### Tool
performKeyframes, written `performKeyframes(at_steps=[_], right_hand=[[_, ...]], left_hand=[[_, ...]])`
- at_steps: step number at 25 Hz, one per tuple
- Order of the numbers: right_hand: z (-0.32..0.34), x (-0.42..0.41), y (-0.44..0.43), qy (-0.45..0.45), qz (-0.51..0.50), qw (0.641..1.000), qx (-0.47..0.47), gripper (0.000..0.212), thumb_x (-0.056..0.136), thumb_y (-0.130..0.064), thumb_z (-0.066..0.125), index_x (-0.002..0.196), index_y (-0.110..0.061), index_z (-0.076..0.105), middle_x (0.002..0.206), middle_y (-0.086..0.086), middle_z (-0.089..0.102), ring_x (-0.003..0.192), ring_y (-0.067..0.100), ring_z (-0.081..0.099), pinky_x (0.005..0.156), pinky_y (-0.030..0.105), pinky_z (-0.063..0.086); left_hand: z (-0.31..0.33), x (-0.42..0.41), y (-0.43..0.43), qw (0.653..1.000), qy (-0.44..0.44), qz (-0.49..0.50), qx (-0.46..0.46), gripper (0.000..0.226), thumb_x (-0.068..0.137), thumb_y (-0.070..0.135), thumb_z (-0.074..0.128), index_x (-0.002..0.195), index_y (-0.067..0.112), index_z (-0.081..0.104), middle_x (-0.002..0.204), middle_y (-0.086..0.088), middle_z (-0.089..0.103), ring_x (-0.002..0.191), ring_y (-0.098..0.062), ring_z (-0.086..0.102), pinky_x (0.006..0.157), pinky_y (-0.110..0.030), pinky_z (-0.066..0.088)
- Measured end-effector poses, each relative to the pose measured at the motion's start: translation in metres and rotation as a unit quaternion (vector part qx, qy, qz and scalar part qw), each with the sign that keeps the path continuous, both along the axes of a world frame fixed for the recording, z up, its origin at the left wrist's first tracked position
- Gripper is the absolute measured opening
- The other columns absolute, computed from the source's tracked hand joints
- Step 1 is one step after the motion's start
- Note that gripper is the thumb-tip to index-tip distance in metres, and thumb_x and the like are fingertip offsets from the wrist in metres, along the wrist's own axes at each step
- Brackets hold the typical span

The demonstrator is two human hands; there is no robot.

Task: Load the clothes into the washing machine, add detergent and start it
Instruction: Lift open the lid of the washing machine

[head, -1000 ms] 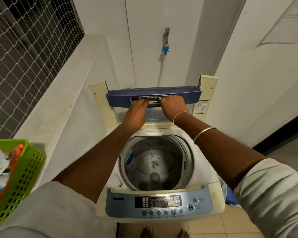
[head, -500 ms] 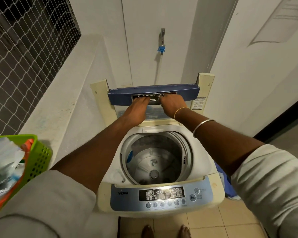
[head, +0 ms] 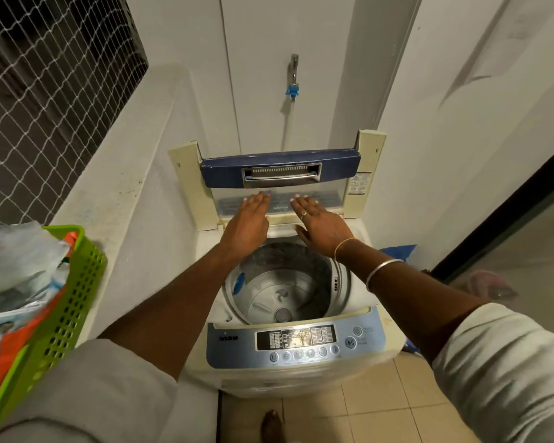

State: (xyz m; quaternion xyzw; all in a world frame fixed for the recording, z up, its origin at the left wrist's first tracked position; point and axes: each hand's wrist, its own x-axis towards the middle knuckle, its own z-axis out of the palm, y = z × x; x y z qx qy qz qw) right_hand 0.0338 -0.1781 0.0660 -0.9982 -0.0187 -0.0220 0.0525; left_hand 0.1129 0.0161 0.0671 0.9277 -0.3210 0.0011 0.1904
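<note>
A top-loading washing machine [head: 384, 334] stands below me with its folding lid [head: 279, 169] raised upright against the back. Its steel drum [head: 282, 292] is open and holds no clothes. The blue control panel [head: 296, 342] faces me at the front. My left hand [head: 248, 219] and my right hand [head: 320, 223] hover flat just below the lid's blue handle bar, fingers spread, holding nothing. A green plastic basket [head: 74, 302] with crumpled clothes [head: 16, 270] sits on the ledge at my left.
A grey ledge [head: 115, 187] runs along the left under a netted window [head: 45, 91]. A tap [head: 293, 78] with a hose hangs on the wall behind the machine. A dark doorway [head: 506, 212] opens to the right. Tiled floor and my foot [head: 271, 426] lie below.
Both hands have let go of the lid's handle and dropped a little lower toward me. The lid stays upright. The camera shifted slightly, so the basket shows more.
</note>
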Motion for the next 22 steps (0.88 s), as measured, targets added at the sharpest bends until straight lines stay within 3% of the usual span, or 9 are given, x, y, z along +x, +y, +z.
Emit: performKeyframes(at_steps=[4, 7, 12, 16, 22], right_hand=[[-0.027, -0.032, 0.010, 0.042, -0.005, 0.999, 0.033, 0.071, 0.104, -0.046, 0.036, 0.158, -0.013, 0.005, 0.166, 0.010, 0.001, 0.153, 0.027, 0.000, 0.122, 0.040, 0.006], [-0.042, -0.065, 0.008, 0.060, 0.008, 0.996, 0.060, 0.076, 0.102, -0.048, 0.040, 0.158, -0.013, 0.004, 0.166, 0.009, 0.000, 0.153, 0.027, -0.001, 0.121, 0.036, 0.003], [-0.050, -0.122, -0.011, 0.078, 0.025, 0.992, 0.097, 0.076, 0.101, -0.045, 0.043, 0.158, -0.015, 0.003, 0.166, 0.008, 0.002, 0.153, 0.024, 0.002, 0.122, 0.036, 0.008], [-0.051, -0.156, -0.037, 0.090, 0.028, 0.988, 0.121, 0.072, 0.102, -0.046, 0.043, 0.159, -0.020, 0.006, 0.166, 0.004, 0.007, 0.152, 0.024, 0.014, 0.118, 0.042, 0.027], [-0.044, -0.174, -0.080, 0.073, -0.032, 0.987, 0.137, 0.066, 0.102, -0.043, 0.041, 0.158, -0.022, 0.014, 0.164, 0.002, 0.021, 0.143, 0.025, 0.036, 0.105, 0.041, 0.042]], left_hand=[[-0.033, -0.039, 0.012, 0.997, 0.054, 0.031, 0.049, 0.058, 0.106, 0.033, 0.038, 0.157, 0.014, 0.019, 0.166, -0.007, 0.012, 0.154, -0.027, 0.008, 0.124, -0.041, 0.007], [-0.054, -0.070, 0.012, 0.993, 0.083, 0.046, 0.069, 0.060, 0.105, 0.040, 0.036, 0.156, 0.012, 0.024, 0.165, -0.010, 0.018, 0.152, -0.030, 0.014, 0.125, -0.045, 0.011], [-0.063, -0.136, -0.013, 0.991, 0.107, 0.057, 0.063, 0.060, 0.105, 0.039, 0.037, 0.156, 0.009, 0.024, 0.164, -0.013, 0.018, 0.152, -0.030, 0.014, 0.124, -0.045, 0.010], [-0.062, -0.175, -0.033, 0.990, 0.119, 0.045, 0.063, 0.060, 0.106, 0.040, 0.033, 0.157, 0.011, 0.019, 0.166, -0.010, 0.011, 0.154, -0.028, 0.007, 0.123, -0.042, 0.005], [-0.057, -0.168, -0.087, 0.992, 0.119, -0.007, 0.029, 0.059, 0.107, 0.040, 0.032, 0.157, 0.013, 0.020, 0.166, -0.008, 0.012, 0.154, -0.025, 0.007, 0.124, -0.041, 0.006]])
